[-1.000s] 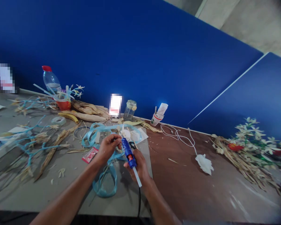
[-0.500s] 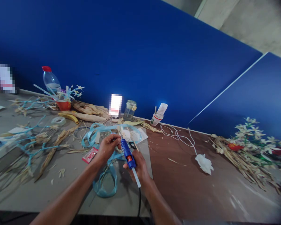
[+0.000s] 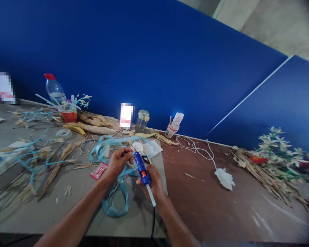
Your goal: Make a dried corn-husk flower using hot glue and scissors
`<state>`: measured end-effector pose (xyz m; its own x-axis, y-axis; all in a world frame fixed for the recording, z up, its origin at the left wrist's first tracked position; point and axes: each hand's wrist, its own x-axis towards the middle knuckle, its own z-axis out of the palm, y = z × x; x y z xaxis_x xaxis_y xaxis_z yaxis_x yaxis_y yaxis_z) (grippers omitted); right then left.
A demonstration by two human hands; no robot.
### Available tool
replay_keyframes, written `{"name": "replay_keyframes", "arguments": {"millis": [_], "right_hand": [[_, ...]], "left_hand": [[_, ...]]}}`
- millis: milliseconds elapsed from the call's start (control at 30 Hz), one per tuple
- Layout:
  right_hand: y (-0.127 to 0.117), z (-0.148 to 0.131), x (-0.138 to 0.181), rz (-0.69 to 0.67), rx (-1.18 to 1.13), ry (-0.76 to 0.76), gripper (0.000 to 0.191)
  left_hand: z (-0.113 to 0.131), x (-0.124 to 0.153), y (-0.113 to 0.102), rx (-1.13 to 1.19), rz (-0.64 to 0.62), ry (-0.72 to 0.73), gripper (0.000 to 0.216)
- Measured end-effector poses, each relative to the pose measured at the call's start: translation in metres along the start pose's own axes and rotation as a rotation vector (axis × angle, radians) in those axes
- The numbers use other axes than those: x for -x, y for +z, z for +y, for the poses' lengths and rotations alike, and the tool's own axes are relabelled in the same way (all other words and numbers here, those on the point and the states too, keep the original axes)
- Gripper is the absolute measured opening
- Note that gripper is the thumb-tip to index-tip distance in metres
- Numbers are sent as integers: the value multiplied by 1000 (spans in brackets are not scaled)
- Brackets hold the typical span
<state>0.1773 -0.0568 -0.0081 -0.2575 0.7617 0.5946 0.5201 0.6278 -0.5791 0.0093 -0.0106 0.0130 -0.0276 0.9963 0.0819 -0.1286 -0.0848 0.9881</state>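
My right hand [image 3: 154, 180] is wrapped round a blue glue gun [image 3: 141, 168], with a white glue stick [image 3: 151, 195] poking out of its back end and a black cord hanging below. Close to the gun's tip, my left hand [image 3: 121, 161] has thumb and fingers pinched together; what they hold is too small to make out. Light blue ribbon [image 3: 115, 206] lies in loops under and behind my hands. Black-handled scissors [image 3: 145, 159] show partly behind the gun. Beside my left wrist is a red packet [image 3: 99, 170].
Dried husks [image 3: 98, 121], a red pot [image 3: 69, 116], a bottle [image 3: 55, 91] and a glass jar [image 3: 142, 120] line the back. Blue-wrapped stems [image 3: 41, 164] spread at left. A paper cup [image 3: 172, 130], white cable [image 3: 195, 147], crumpled tissue [image 3: 225, 179] and white flowers [image 3: 275, 144] are at right.
The glue gun has shifted very slightly, its tip a little lower and to the right. My left hand stays pinched in nearly the same place.
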Motion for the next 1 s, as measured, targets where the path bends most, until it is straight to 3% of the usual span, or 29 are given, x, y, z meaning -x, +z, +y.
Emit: {"name": "replay_keyframes", "arguments": {"millis": [200,367,567,767,1000], "right_hand": [[-4,1,0,65,-77,100,14],[-8,-1,-3,75,-56,133,26],[-12,4,3,102,85,172,38],[-33,22,12,134,290,194,37],[-48,46,39,0,457,351,33]], "left_hand": [[3,1,0,-9,7,-18,17],[-1,-5,-5,102,59,-34,22],[-3,-11,-13,136,150,-35,30],[-1,-10,-16,184,174,-11,34],[-1,-10,-19,249,258,34,28]]}}
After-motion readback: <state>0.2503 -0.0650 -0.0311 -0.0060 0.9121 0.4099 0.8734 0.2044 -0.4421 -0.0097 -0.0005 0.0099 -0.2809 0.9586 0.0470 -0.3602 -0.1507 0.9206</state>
